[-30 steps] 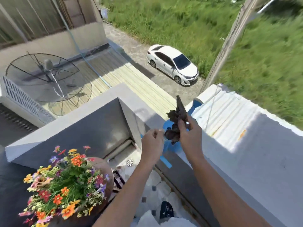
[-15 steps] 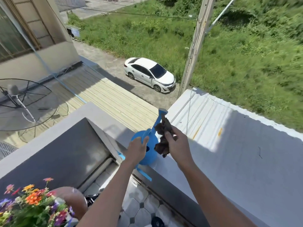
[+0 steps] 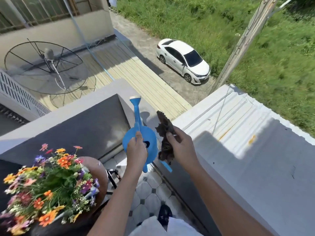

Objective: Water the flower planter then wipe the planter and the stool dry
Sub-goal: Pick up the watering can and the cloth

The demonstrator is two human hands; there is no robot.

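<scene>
At lower left the flower planter (image 3: 51, 183) stands on a round reddish-brown stool (image 3: 100, 174), whose seat shows only as a curved edge to the right of the blooms. The planter is crowded with orange, purple, pink and white flowers over green leaves; its soil and walls are hidden, so whether it is wet cannot be told.

In the middle, the left hand (image 3: 136, 150) holds a blue watering can (image 3: 141, 143), its fingers wrapped around the handle at the top of the body. The can is upright, with the spout running up and away to a pale rose head, and its far side is near the grey ledge (image 3: 255, 176) of the balcony. A dark filling hole shows just beside the thumb; how much water is inside cannot be seen.

To the right, the right hand (image 3: 180, 147) pinches a dark crumpled rag (image 3: 166, 138) between thumb and fingers, part of it sticking up and part hanging below the palm.

My judgement is that the watering step is just beginning: the can is in hand but well apart from the flowers. The next move calls for swinging the can left over the blooms and tipping the spout down gently, so the water lands in the planter rather than on the stool, while the rag waits for wiping.
</scene>
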